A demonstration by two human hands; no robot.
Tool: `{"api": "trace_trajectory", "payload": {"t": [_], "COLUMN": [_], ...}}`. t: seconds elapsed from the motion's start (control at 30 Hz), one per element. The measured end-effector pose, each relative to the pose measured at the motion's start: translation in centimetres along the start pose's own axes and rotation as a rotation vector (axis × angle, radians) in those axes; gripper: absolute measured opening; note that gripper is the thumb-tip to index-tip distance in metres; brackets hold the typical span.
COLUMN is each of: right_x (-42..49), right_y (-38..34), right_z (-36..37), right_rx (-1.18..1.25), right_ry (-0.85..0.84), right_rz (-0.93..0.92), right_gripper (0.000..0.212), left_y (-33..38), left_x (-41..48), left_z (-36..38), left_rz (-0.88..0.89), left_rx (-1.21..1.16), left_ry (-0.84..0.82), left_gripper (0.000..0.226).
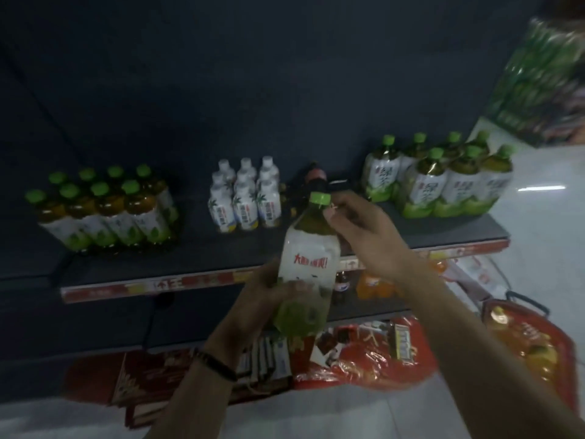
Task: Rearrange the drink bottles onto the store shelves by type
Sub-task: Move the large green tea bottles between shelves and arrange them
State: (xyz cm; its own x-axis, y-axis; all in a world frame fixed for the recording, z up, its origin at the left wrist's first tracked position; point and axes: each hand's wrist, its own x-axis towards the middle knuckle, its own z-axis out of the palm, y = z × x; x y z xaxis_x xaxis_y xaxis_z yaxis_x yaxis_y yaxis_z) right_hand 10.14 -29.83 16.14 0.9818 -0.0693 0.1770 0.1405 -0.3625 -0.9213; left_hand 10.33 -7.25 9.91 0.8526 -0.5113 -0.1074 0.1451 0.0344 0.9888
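I hold a large green-tea bottle (308,261) with a green cap and a white label in front of the shelf (202,261). My left hand (262,299) grips its lower body. My right hand (357,229) holds its neck just under the cap. On the shelf stand several small green-cap tea bottles (104,210) at the left, several white coconut-drink bottles (245,198) in the middle, a dark cola bottle (316,179) behind my bottle, and several large green-tea bottles (443,182) at the right.
Orange soda bottles (373,285) and a dark bottle (340,285) stand on the lower shelf. Red snack packs (364,353) and boxes (152,378) lie on the floor below. A red basket (531,340) with yellow drinks sits at the right. A wrapped green bottle pack (538,83) is upper right.
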Motion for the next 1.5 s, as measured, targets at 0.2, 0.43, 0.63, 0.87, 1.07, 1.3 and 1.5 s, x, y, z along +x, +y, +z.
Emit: {"api": "trace_trajectory", "payload": {"t": [0.2, 0.43, 0.63, 0.87, 1.07, 1.3, 1.5], "right_x": [4.9, 8.7, 11.9, 16.8, 20.6, 23.1, 24.5], "right_y": [-5.0, -8.8, -8.5, -3.3, 2.7, 7.5, 9.9], "right_z": [-7.6, -12.3, -14.5, -17.4, -18.9, -20.1, -21.2], "right_rx": [-0.038, -0.261, -0.601, -0.814, -0.879, -0.842, -0.863], "right_ry": [-0.210, -0.239, -0.027, 0.091, 0.013, -0.020, -0.032], "right_rz": [-0.080, -0.081, -0.098, -0.020, 0.061, 0.087, 0.126], "right_gripper": [0.017, 0.031, 0.033, 0.059, 0.040, 0.037, 0.041], "left_y": [3.7, 5.9, 9.7, 7.5, 3.9, 1.3, 0.7], "left_x": [5.3, 13.3, 20.2, 26.3, 31.7, 35.6, 37.2], "left_z": [2.4, 2.2, 4.1, 7.7, 10.3, 12.9, 13.6], "left_rz": [0.026, 0.039, 0.177, 0.302, 0.257, 0.200, 0.111], "left_rx": [-0.068, -0.063, 0.396, 0.481, 0.577, 0.554, 0.598], "left_ry": [-0.117, -0.317, -0.418, -0.209, -0.055, 0.004, -0.066], "left_gripper": [0.032, 0.101, 0.033, 0.054, 0.069, 0.078, 0.115]}}
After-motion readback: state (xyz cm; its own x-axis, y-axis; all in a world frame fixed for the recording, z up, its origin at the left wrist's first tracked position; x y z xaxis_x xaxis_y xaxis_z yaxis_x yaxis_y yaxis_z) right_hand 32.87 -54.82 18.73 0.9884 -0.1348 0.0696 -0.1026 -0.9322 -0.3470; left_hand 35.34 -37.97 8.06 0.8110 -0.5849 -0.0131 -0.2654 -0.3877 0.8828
